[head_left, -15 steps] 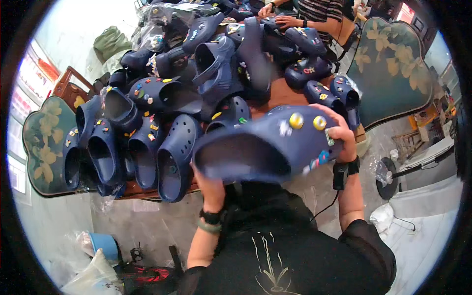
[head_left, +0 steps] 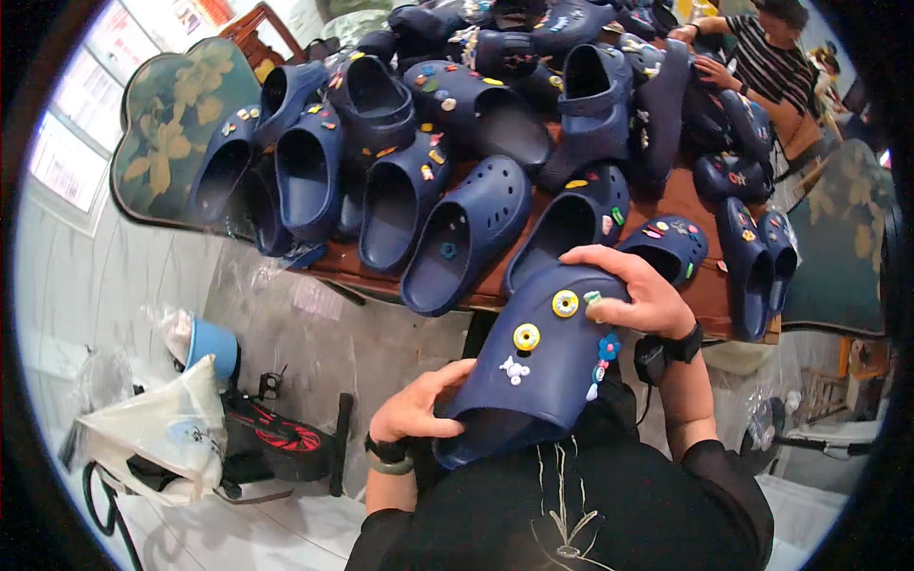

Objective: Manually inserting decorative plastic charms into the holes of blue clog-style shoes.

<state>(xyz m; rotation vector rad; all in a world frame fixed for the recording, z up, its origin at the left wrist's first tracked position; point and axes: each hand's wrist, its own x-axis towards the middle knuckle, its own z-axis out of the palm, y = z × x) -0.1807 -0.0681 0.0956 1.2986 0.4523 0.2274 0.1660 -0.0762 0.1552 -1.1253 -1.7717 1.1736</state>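
Navy clog [head_left: 547, 357] (charms on top) clamped by left hand [head_left: 411, 407] and right hand [head_left: 633, 290]; white wall signs [head_left: 71, 157] far left.

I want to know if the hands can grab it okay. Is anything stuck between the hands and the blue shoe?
No, nothing visible. The left hand grips the blue shoe at its open end, and the right hand lies on its top, fingers beside the round charms.

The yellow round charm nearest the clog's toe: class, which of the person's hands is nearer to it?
Right. The right hand grips the held clog at its toe, right beside the yellow round charm; the left hand holds the heel opening, farther away.
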